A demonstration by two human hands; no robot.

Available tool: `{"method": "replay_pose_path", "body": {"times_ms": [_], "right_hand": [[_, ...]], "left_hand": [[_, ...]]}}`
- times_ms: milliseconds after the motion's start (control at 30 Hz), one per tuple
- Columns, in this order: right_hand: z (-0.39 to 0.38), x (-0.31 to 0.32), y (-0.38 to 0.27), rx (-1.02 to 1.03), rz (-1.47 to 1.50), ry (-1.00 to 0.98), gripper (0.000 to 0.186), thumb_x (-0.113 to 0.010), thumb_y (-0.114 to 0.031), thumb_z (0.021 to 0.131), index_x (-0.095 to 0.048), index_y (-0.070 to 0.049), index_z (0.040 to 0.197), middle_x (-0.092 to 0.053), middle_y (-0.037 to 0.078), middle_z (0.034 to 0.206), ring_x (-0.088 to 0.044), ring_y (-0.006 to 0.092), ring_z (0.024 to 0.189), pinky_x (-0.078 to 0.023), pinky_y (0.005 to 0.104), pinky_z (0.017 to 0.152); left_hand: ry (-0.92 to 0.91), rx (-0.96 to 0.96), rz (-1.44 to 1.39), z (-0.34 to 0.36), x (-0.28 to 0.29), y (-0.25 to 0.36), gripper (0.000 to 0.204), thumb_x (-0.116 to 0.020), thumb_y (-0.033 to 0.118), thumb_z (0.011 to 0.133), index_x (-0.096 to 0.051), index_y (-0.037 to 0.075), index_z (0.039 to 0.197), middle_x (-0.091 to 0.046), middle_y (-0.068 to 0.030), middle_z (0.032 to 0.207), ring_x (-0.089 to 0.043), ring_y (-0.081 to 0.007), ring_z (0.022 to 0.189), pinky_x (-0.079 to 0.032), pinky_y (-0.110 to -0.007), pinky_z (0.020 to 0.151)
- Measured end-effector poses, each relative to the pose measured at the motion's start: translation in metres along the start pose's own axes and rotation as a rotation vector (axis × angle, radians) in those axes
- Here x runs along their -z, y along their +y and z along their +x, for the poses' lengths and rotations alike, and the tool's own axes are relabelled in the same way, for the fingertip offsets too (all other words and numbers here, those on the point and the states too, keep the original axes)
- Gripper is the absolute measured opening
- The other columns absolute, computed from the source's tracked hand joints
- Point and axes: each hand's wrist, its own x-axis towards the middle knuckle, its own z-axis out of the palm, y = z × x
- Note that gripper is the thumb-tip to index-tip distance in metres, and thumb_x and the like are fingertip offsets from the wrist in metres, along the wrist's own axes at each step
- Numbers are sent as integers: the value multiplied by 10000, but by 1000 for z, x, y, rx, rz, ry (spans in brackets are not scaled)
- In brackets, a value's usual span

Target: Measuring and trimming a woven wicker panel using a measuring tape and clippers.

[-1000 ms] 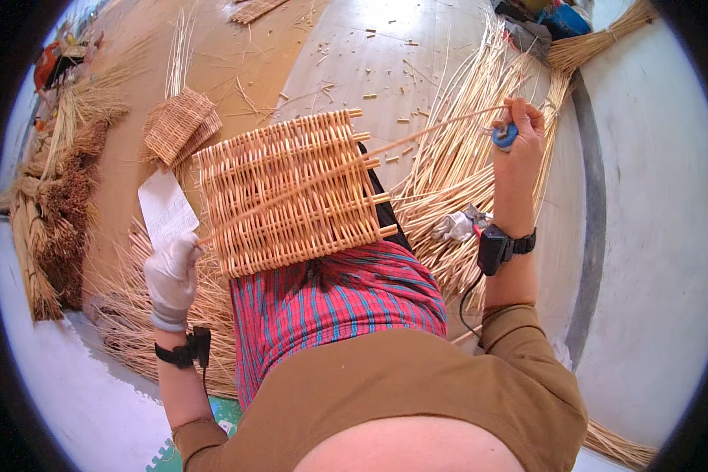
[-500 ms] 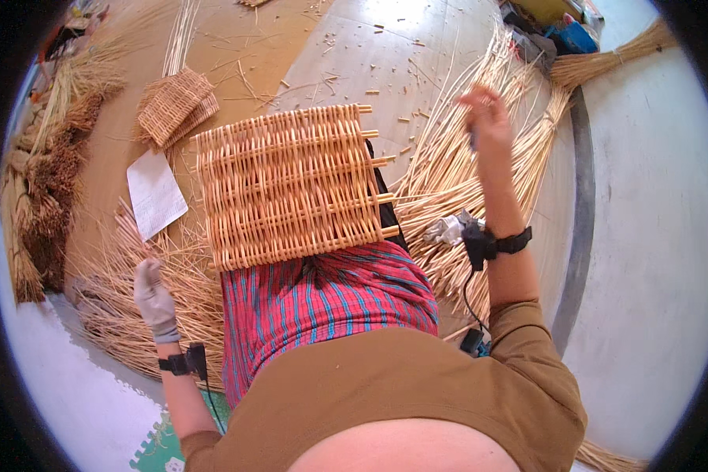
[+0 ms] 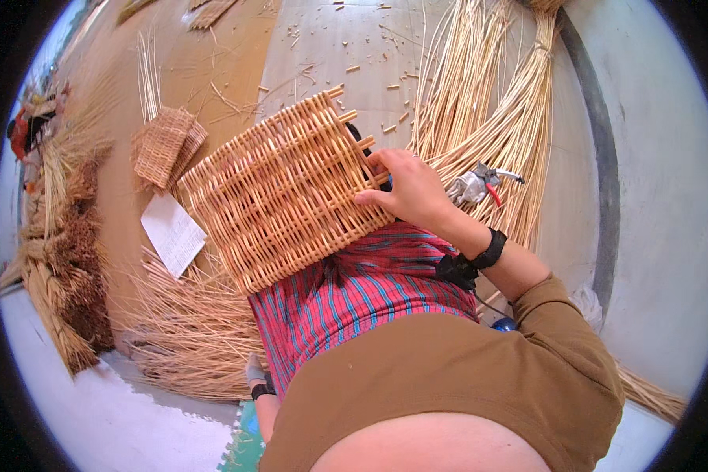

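Observation:
A woven wicker panel point(image 3: 279, 189) lies tilted across my lap, with short rod ends sticking out along its right edge. My right hand point(image 3: 407, 189) grips that edge at the lower right, thumb on top and fingertips round the protruding rods. Low at the left, my gloved left hand point(image 3: 255, 371) hangs beside the heap of loose wicker rods point(image 3: 197, 338); its fingers are mostly hidden. Pruning shears point(image 3: 492, 181) with one red and one white handle rest on a crumpled grey cloth-like thing point(image 3: 469, 187), right of my right hand.
Long pale rods point(image 3: 519, 110) lie bundled at the right. Smaller woven panels point(image 3: 165, 145) and a white paper sheet point(image 3: 173, 234) are at the left, beyond the heap. Dark and pale bundles point(image 3: 79, 259) line the left wall. Cut rod bits point(image 3: 391, 128) litter the floor.
My right hand came down from above the rods onto the panel's right edge. The panel has turned anticlockwise. My left hand dropped lower and nearer my body. Pruning shears now show on the rods.

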Motion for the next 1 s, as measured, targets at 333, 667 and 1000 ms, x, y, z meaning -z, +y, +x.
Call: {"method": "replay_pose_path", "body": {"times_ms": [333, 667, 1000], "right_hand": [[7, -1, -7, 229, -313, -85, 774, -758, -661, 749, -640, 5, 1125, -612, 178, 1156, -558, 373, 1164, -495, 451, 987], [14, -11, -18, 208, -282, -133, 753, -805, -590, 716, -596, 46, 1059, -586, 185, 1098, -549, 367, 1125, -508, 460, 945], [10, 10, -19, 210, -336, -245, 699, -709, -609, 837, -616, 45, 1065, -591, 188, 1085, -574, 371, 1105, -511, 455, 941]], "left_hand": [[-228, -1123, 6, -291, -28, 319, 852, -596, 511, 1001, -244, 9, 1593, -466, -214, 1513, -493, -282, 1352, -378, -380, 1137], [-42, -1236, 453, -303, -40, 352, 1261, -738, 732, 771, -240, -160, 1510, -576, -324, 1358, -602, -391, 1246, -490, -409, 1016], [-244, -1172, 321, -322, -35, 357, 1103, -818, 489, 834, -207, -66, 1567, -607, -243, 1362, -615, -283, 1228, -486, -369, 1025]]}}
